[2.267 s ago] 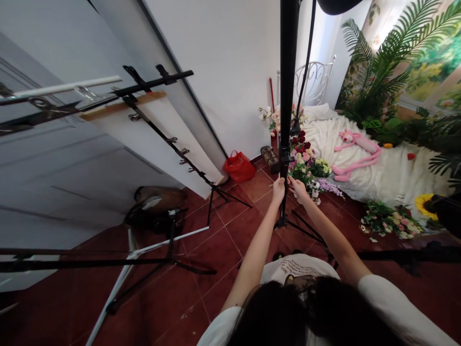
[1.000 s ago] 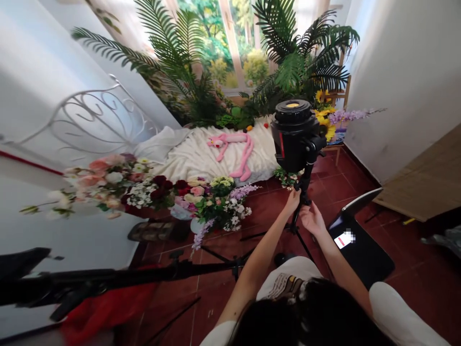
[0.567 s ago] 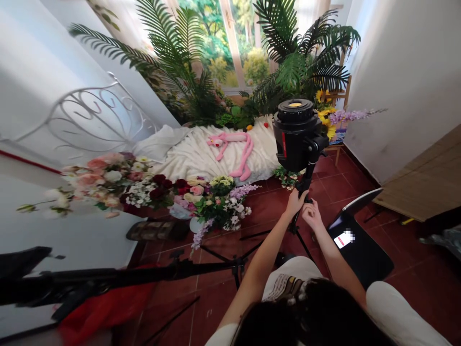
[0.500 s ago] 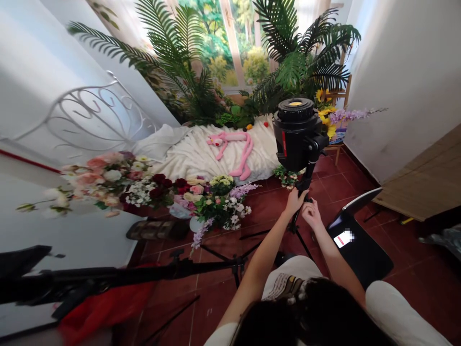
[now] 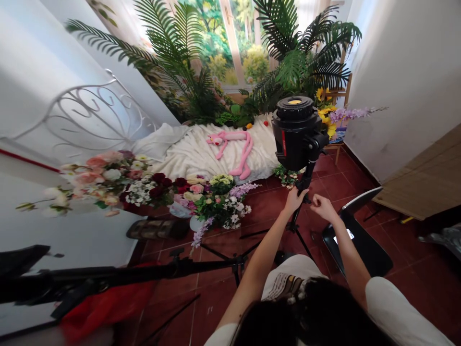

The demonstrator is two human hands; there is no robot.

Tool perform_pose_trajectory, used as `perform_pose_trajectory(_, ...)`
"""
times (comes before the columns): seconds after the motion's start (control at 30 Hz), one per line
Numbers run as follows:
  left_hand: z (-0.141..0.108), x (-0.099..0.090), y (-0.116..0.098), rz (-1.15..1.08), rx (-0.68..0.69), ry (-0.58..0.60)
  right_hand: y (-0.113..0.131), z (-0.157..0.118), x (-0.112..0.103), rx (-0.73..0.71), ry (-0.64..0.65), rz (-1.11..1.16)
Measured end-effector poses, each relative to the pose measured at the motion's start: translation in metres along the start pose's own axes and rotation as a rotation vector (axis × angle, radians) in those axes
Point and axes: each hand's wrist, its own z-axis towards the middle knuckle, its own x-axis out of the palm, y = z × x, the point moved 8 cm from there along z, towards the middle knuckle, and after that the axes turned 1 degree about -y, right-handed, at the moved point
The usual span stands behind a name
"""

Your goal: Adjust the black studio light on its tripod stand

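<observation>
A black studio light stands upright on a black light stand, right of centre. My left hand is wrapped round the upper pole just below the light. Right beside the pole, my right hand hovers with its fingers curled, apart from the stand; whether something small is between the fingertips cannot be made out. Behind the light, a pink plush toy lies on a cream fur blanket.
Bunches of artificial flowers stand in front of the bed. A black chair holding a phone is at the right. A black boom arm crosses the lower left. Tripod legs spread over the red tiles.
My right hand has moved right, away from the pole, and its forearm now partly covers the phone on the chair. My left hand has stayed on the pole.
</observation>
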Motion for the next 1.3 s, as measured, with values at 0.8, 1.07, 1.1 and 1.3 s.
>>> perform_pose_trajectory(0.8, -0.008, -0.001, -0.001, 0.228, -0.083, 0.07, 0.078, 0.076, 0.013, -0.174, -0.379, 0.211)
perform_pose_trajectory(1.07, -0.014, 0.001, -0.019, 0.301, -0.01, 0.068, 0.156, 0.097, -0.02, -0.371, -0.192, 0.206)
perform_pose_trajectory(1.1, -0.014, 0.001, -0.02, 0.301, -0.006, 0.064, 0.164, 0.097, -0.023, -0.385, -0.176, 0.195)
perform_pose_trajectory(1.3, -0.014, 0.001, -0.016, 0.394, -0.046, -0.011, 0.179, 0.093, -0.03, -0.414, -0.125, 0.104)
